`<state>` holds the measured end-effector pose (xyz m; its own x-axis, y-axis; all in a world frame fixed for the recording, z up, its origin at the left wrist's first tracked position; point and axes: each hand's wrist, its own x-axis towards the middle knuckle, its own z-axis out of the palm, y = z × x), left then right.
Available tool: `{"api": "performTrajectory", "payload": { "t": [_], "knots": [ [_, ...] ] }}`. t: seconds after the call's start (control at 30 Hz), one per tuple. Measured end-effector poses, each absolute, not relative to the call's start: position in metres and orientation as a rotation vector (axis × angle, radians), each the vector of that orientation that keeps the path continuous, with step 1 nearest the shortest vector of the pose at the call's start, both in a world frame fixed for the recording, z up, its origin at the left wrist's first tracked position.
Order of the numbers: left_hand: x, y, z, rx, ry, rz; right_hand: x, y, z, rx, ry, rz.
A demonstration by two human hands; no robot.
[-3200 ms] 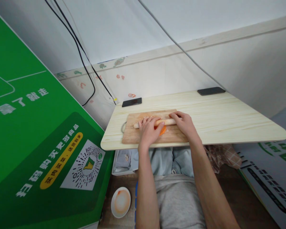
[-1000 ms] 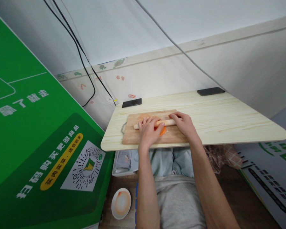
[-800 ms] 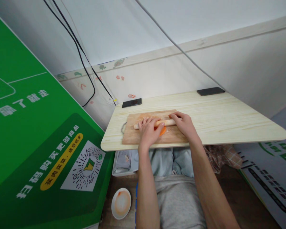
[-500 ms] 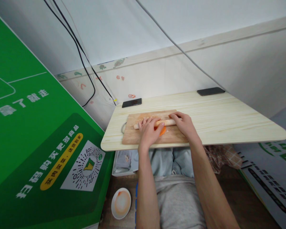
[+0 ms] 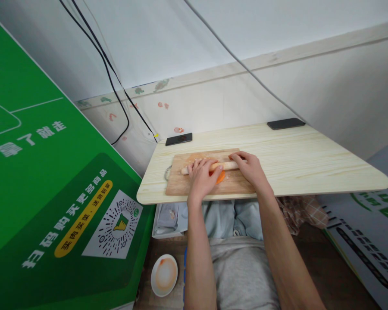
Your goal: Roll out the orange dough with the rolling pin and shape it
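A pale wooden rolling pin [image 5: 224, 165] lies across a wooden cutting board [image 5: 177, 185]. Both my hands are on it. My left hand [image 5: 203, 176] covers the pin left of its middle, fingers curled over the top, with the pin's left end sticking out. My right hand [image 5: 248, 165] grips the right end, which it hides. Beneath the pin, by my left thumb, a flat piece of orange dough [image 5: 219, 177] shows its near edge; the rest is covered. Pale flour-like dust and an orange stain mark the board.
The board rests near the front edge of a light wood-grain table [image 5: 310, 163]. One black phone [image 5: 179, 139] lies behind the board, another phone [image 5: 286, 124] at the back right. A white bowl [image 5: 164, 275] with orange residue stands low at the left, below a white box [image 5: 170, 219].
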<state>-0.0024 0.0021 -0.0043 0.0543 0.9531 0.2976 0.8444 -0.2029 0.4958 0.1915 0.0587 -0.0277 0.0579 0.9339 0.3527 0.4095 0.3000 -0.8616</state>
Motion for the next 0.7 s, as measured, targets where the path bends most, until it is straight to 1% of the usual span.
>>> {"api": "performTrajectory", "payload": {
  "t": [0.7],
  "knots": [
    [-0.0019, 0.0024, -0.0031, 2.128, 1.848, 0.856, 0.1912, 0.0579, -0.0280, -1.277, -1.535, 0.636]
  ]
}}
